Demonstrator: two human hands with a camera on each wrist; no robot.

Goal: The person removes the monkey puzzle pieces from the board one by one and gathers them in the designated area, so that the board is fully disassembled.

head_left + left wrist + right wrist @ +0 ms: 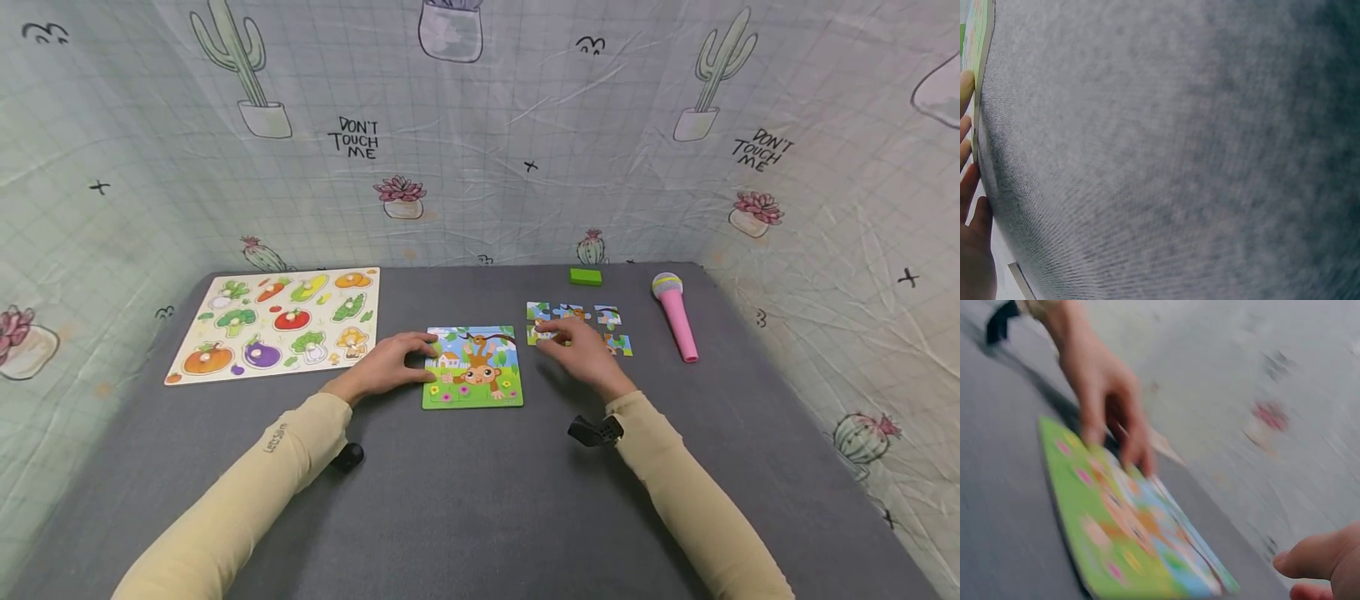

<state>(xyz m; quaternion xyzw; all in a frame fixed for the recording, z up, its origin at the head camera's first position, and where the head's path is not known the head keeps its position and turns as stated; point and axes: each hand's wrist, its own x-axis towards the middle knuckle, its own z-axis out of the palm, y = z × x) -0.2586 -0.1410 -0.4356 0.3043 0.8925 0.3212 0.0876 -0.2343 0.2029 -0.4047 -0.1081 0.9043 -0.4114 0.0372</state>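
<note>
On my feed the left hand (384, 367) is spread, touching the nine o'clock edge of the monkey puzzle (480, 368). At the puzzle's three o'clock, the right hand (587, 354) is over loose pieces (573, 312); I cannot tell whether it pinches one.

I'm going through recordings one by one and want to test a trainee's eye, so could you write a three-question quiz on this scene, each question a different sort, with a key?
1. Open question: which thing lies farthest to the right on the dark grey, fabric-covered table in the head view?

2. True or false: the left hand touches the square green-and-blue puzzle board with a cartoon monkey.

3. Fill in "nearer to" or "farther from": the bright green rectangular block lies ___ the person than the small multicoloured puzzle pieces.

Key:
1. The pink microphone with a grey-and-yellow head.
2. True.
3. Farther from.
</note>
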